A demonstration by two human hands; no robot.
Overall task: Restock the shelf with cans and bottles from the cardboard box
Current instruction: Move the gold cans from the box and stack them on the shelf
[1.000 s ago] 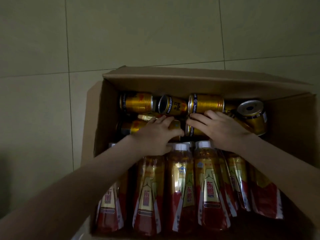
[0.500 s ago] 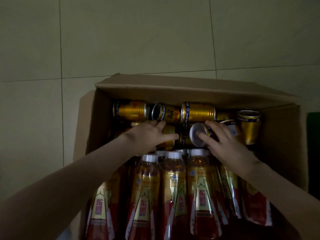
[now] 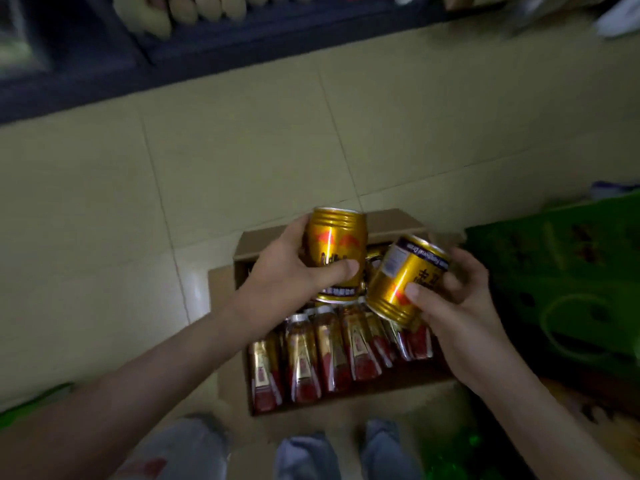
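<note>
My left hand (image 3: 291,275) grips an upright gold can (image 3: 334,244) above the open cardboard box (image 3: 223,296). My right hand (image 3: 453,303) holds a second gold can (image 3: 403,275), tilted to the left, just beside the first. Both cans are lifted clear of the box. Below them in the box lies a row of several bottles (image 3: 332,351) with white caps and red-and-gold labels. A dark shelf (image 3: 242,46) runs along the top of the view, with pale goods on it, blurred.
The box stands on a pale tiled floor (image 3: 242,150). A green crate or carton (image 3: 571,278) sits close on the right of the box. My knees in light jeans (image 3: 304,455) are at the bottom edge. Something green lies at the far left bottom.
Both hands have come up out of the box, each with a gold can. The camera has pulled back and tilted up, so the shelf and the green crate now show.
</note>
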